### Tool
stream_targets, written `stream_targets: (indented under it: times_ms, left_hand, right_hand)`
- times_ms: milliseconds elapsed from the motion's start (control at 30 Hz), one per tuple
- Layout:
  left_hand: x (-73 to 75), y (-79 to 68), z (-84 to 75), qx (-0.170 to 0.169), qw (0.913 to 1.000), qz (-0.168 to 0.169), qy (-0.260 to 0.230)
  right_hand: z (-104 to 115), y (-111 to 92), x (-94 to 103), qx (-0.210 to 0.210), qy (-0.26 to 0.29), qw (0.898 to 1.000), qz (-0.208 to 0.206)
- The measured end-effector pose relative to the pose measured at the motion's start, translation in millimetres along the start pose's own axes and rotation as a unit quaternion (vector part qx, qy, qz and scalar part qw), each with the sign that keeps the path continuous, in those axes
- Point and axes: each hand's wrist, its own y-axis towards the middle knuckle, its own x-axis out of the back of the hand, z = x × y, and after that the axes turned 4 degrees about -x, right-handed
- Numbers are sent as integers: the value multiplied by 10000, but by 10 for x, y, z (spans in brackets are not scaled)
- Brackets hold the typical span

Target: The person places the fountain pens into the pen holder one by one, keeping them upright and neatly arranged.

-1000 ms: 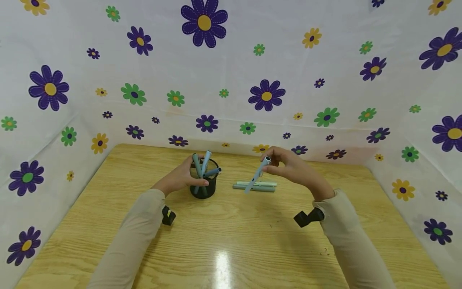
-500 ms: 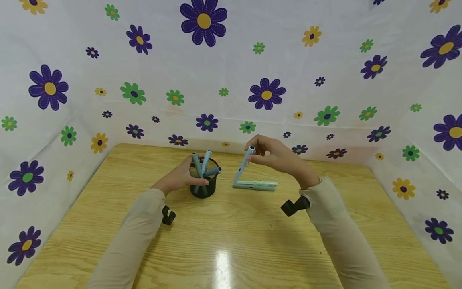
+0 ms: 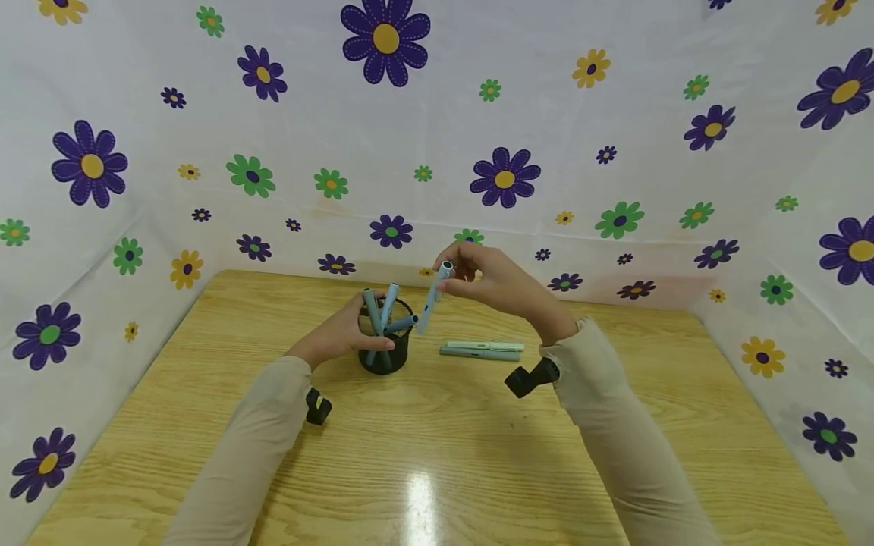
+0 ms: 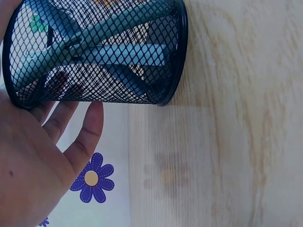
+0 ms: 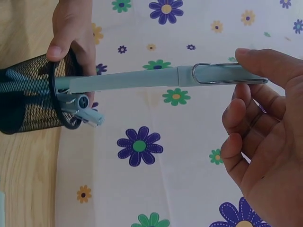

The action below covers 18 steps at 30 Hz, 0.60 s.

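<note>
A black mesh pen cup [image 3: 385, 362] stands upright on the table, with several blue and green pens [image 4: 113, 28] leaning inside it. My left hand [image 3: 336, 334] grips the cup around its side, thumb across the front. Between thumb and fingers my right hand [image 3: 495, 280] pinches the capped end of a light blue pen [image 5: 142, 79] that has a wire clip. That pen slants down toward the cup, its lower end close to the rim and to the right in the head view. In the right wrist view it overlaps the cup's mouth.
A pale green pen [image 3: 486, 345] and a darker grey-green pen [image 3: 478, 353] lie side by side on the wooden table [image 3: 382, 455], right of the cup. A white flower-patterned cloth [image 3: 423, 121] hangs behind and along both sides.
My right hand has carried the light blue pen leftward and away from me, from over the two lying pens to beside the cup. My left hand has stayed on the cup.
</note>
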Motion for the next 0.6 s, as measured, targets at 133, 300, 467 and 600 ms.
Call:
stream_targets:
  times_ms: [133,300,467,600]
  left_hand:
    - [-5,-5,-11,9,10000,-10,-28]
    - [-6,3,-13,4,10000,5,-95]
    - [-2,7,-5,-34,9999,28,-117]
    - [-1,2,-7,-50,9999,47,-124]
  right_hand:
    - [40,78,-49,69,4,10000,26]
    - [59,150,-111,60,52,10000,13]
    - [42,187,-201,31,100,9999,70]
    - [-6,227,-288,-5,59,9999,132]
